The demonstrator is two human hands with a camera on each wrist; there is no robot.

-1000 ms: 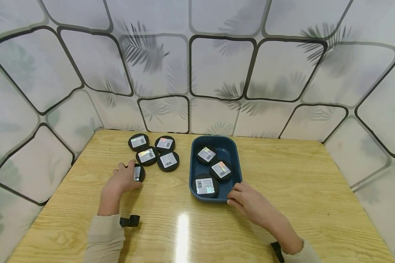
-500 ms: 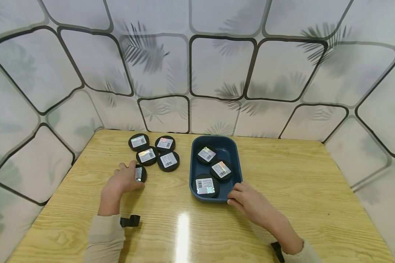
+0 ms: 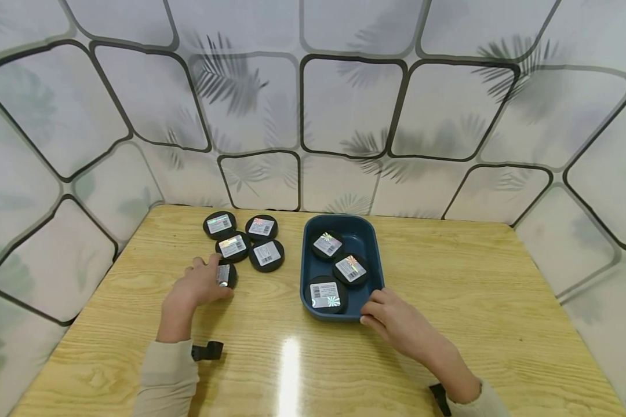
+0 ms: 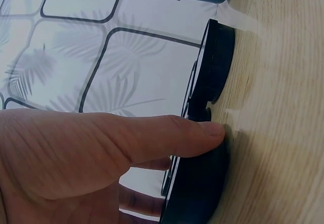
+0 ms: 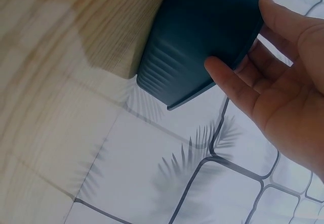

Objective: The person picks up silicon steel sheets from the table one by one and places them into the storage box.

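Here your left hand (image 3: 195, 285) pinches a black disc (image 3: 230, 274) by its sides, thumb against fingers, probably for a sure hold on something so low; whether it clears the table (image 3: 448, 260) is hard to tell. Across from it, your right hand (image 3: 396, 324) pinches the blue tray (image 3: 359, 240) at its near right corner, likely steadying it around three labelled discs (image 3: 350, 269).

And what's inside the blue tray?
The tray holds three black discs, and part of its bottom shows. What's under the discs is covered, so I can't tell.
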